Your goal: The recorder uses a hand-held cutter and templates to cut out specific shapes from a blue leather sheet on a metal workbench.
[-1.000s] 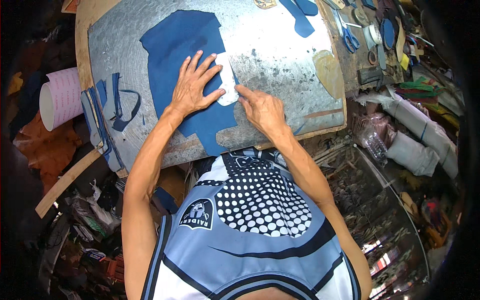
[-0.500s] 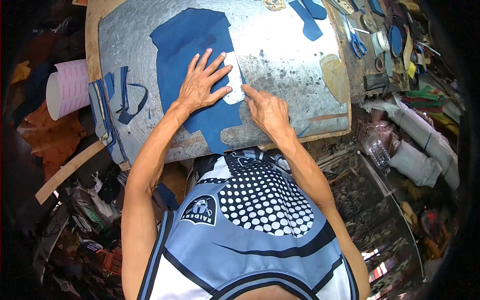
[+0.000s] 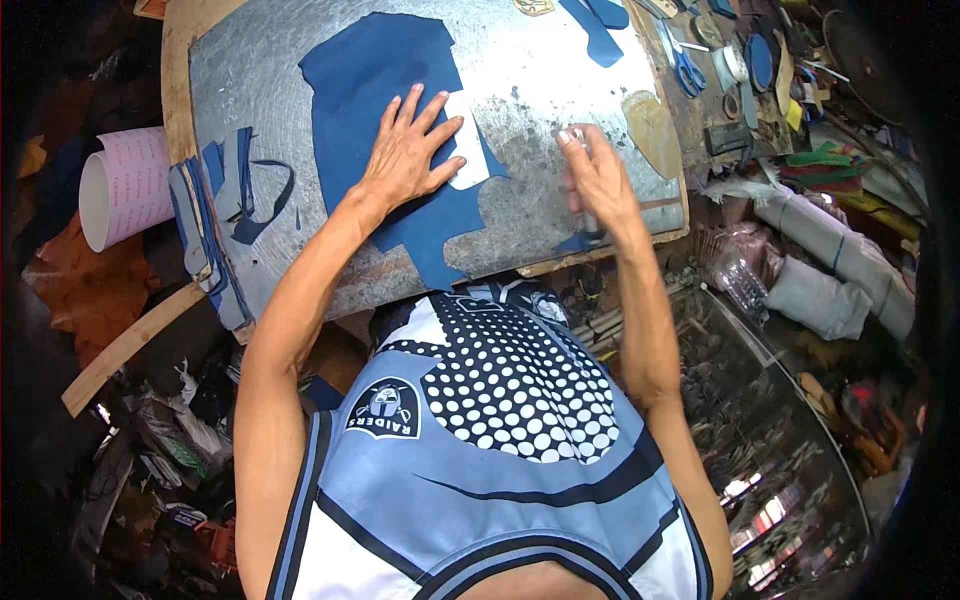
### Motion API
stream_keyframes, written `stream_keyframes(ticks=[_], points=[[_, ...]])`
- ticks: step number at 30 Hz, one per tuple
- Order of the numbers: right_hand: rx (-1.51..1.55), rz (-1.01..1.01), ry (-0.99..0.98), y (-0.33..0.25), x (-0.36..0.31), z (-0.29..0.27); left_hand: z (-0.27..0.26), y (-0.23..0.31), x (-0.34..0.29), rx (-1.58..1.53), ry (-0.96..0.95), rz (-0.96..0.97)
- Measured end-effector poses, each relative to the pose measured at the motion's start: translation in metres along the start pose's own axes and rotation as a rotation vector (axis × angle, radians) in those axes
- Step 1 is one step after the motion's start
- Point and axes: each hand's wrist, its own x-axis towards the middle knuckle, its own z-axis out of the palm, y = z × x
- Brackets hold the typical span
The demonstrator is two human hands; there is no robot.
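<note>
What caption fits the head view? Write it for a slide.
Left hand spread over a blue sheet and white piece on a metal surface, right hand apart.

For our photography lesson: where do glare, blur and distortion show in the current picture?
Head view: glare whitens the metal sheet toward the upper right; same view: right hand blurred, left hand sharper; same view: the metal sheet's edges bow, the picture's corners black.
</note>
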Motion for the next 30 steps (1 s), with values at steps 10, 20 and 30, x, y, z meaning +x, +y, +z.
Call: stream_keyframes(ticks=[10, 20, 30], points=[[-0.555, -0.629, -0.129, -0.004, -0.013, 0.049, -0.060, 0.004, 0.117, -0.146, -0.819, -0.044], [-0.392, -0.588, 0.271, -0.021, 0.056, 0.125, -0.016, 0.004, 0.169, -0.426, -1.176, -0.193], [-0.488, -0.643, 0.359, -0.015, 0.061, 0.130, -0.042, 0.015, 0.162, -0.327, -1.172, -0.088]])
